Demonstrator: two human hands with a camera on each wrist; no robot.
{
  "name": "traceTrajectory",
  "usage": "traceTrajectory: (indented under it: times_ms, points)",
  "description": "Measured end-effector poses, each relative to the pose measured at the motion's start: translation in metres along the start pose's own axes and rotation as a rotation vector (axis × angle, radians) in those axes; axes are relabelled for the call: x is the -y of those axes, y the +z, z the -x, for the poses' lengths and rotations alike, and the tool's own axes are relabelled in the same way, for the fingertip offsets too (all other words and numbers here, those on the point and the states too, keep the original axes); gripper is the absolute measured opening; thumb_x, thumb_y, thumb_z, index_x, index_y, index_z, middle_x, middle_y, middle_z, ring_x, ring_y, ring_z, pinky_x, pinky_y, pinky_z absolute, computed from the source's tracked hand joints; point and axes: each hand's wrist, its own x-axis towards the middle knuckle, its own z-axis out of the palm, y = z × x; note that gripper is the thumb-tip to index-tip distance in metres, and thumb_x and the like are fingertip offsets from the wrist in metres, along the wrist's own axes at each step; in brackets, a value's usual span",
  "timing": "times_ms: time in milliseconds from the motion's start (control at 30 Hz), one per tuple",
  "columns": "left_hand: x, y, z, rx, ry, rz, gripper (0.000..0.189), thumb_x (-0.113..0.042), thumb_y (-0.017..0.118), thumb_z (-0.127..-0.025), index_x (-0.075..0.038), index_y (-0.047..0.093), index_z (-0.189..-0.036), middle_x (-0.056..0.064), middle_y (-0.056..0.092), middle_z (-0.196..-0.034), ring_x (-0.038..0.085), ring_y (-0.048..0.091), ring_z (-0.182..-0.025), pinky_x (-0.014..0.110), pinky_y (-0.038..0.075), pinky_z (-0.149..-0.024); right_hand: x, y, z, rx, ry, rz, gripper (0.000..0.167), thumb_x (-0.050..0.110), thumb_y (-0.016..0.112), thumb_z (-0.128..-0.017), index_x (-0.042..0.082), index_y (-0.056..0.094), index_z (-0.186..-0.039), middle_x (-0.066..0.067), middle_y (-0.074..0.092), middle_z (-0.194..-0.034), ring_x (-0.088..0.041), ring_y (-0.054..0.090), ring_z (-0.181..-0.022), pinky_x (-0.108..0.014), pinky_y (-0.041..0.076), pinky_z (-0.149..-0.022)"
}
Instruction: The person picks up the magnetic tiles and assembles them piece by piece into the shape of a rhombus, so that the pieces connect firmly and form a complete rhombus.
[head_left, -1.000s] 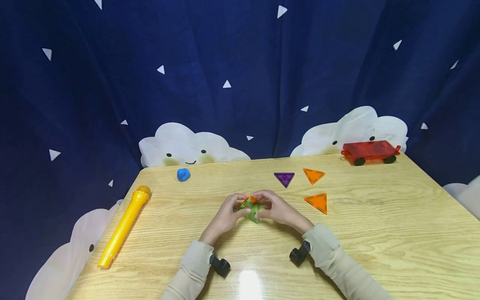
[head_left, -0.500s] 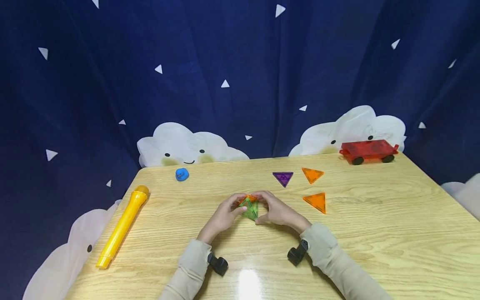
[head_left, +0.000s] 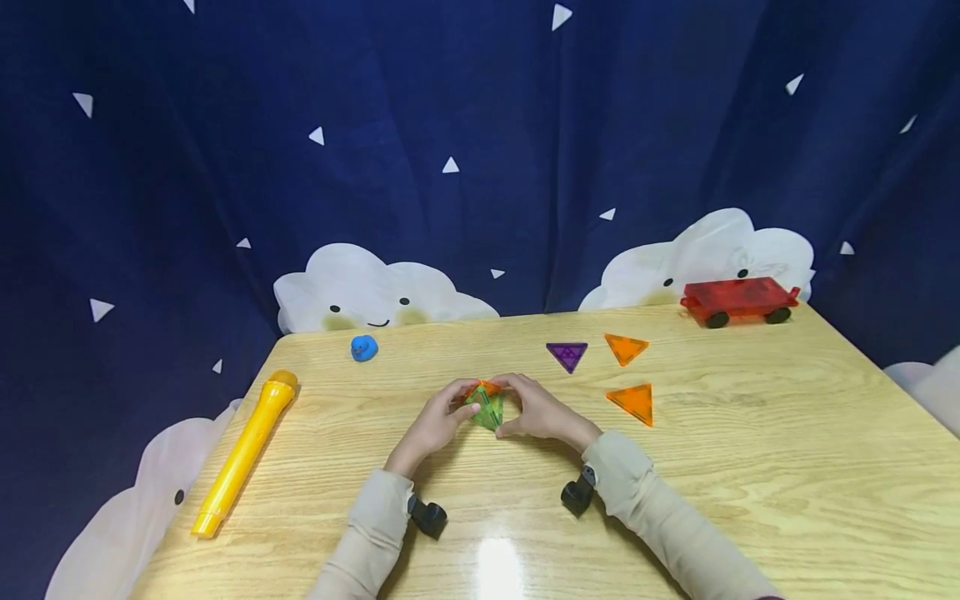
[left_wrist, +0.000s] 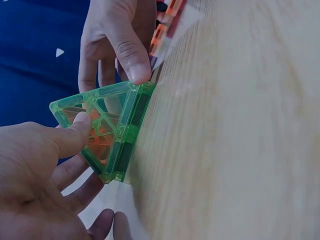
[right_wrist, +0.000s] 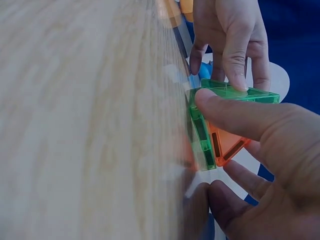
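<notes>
Both hands hold a small pyramid of see-through triangular magnetic tiles [head_left: 487, 410] low over the table, near its middle. Green tiles [left_wrist: 131, 131] make up its near faces, and an orange tile [right_wrist: 231, 145] shows at the back. My left hand [head_left: 433, 427] presses its thumb on a green face, with its fingers round behind. From the other side my right hand [head_left: 543, 411] grips the pyramid, its thumb at a lower green corner and its fingertips at the upper orange part. Whether the base has a tile is hidden.
To the right lie a purple triangle tile [head_left: 567, 356] and two orange triangle tiles [head_left: 626, 348]. A red wheeled car base [head_left: 738, 302] stands at the back right. A blue rubber duck [head_left: 363, 347] and a yellow toy microphone [head_left: 245, 454] are on the left. Behind hangs a dark blue curtain [head_left: 420, 125].
Both hands have shifted slightly left with the pyramid. My right thumb has slid from the front of the green tiles to the lower corner.
</notes>
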Motion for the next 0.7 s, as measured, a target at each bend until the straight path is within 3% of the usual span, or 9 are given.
traceTrajectory:
  times_ms: [267, 467, 700]
  points:
    - [0.0, -0.002, 0.001, -0.003, 0.001, -0.02, 0.041, -0.01, 0.054, -0.096, -0.004, 0.047, -0.136, 0.021, 0.052, -0.132, 0.038, 0.049, -0.121, 0.052, 0.039, -0.099, -0.001, -0.003, 0.002, 0.008, 0.073, -0.08, 0.079, 0.018, 0.081, -0.076, 0.003, 0.04, -0.141, -0.018, 0.044, -0.14, -0.038, 0.043, -0.126, -0.053, 0.035, -0.103]
    - [-0.003, -0.003, 0.0, -0.021, 0.032, -0.041, 0.046, -0.007, 0.06, -0.093, -0.005, 0.047, -0.137, 0.019, 0.053, -0.131, 0.036, 0.048, -0.122, 0.051, 0.037, -0.101, -0.004, -0.015, 0.012, -0.038, 0.089, -0.123, 0.059, 0.02, 0.069, -0.088, 0.002, 0.044, -0.138, -0.019, 0.049, -0.135, -0.037, 0.05, -0.118, -0.048, 0.042, -0.098]
    - [-0.015, 0.001, 0.003, -0.143, 0.102, -0.167, 0.041, -0.012, 0.064, -0.09, -0.006, 0.055, -0.13, 0.015, 0.057, -0.126, 0.035, 0.044, -0.119, 0.053, 0.035, -0.097, -0.007, -0.033, 0.035, -0.106, 0.087, -0.089, 0.043, 0.016, 0.06, -0.094, -0.001, 0.05, -0.132, -0.02, 0.054, -0.128, -0.037, 0.05, -0.115, -0.049, 0.044, -0.095]
